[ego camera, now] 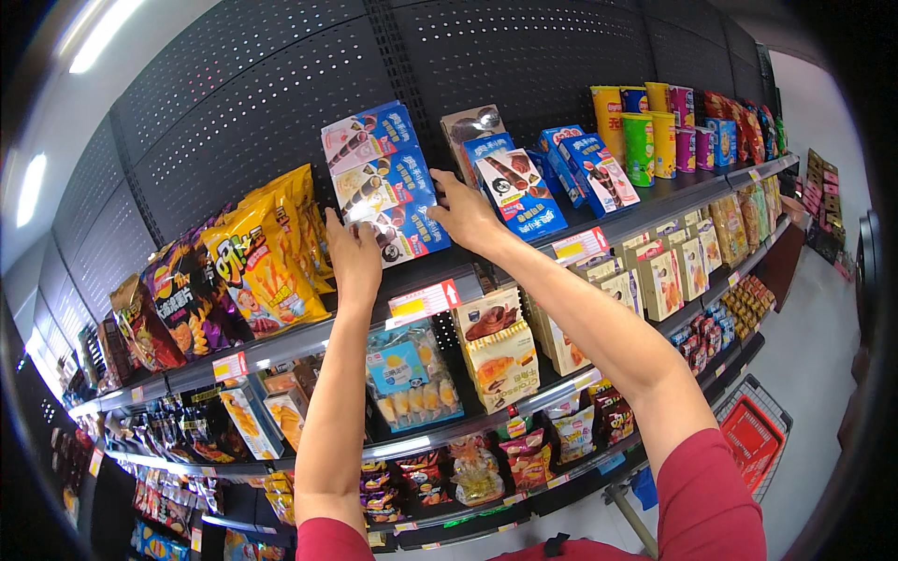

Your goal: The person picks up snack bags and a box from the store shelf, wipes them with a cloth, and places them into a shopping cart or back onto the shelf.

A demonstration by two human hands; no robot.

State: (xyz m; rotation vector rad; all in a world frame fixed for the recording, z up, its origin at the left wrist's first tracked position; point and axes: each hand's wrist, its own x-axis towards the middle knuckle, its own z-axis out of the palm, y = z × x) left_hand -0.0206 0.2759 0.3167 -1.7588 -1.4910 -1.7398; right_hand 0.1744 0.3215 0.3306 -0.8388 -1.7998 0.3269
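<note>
Several blue wafer-roll boxes (382, 186) stand stacked one above another on the top shelf, their fronts bearing pictures of chocolate rolls and writing. My left hand (354, 259) is at the stack's lower left edge, fingers pointing up and partly covering the bottom box. On the opposite side, my right hand (463, 214) presses its fingers against the right edge, so the stack sits between both hands. Just right of my right hand, another blue wafer-roll box (523, 196) leans on the shelf. Yellow snack bags (263, 263) stand to the left of my left hand.
Further right are more blue boxes (596, 172) and chip canisters (638, 147). A price-tag strip (422, 301) runs along the shelf front. Below sit a croissant bag (499, 361) and a blue pastry pack (414, 379). A red-panelled shopping cart (752, 438) stands at lower right.
</note>
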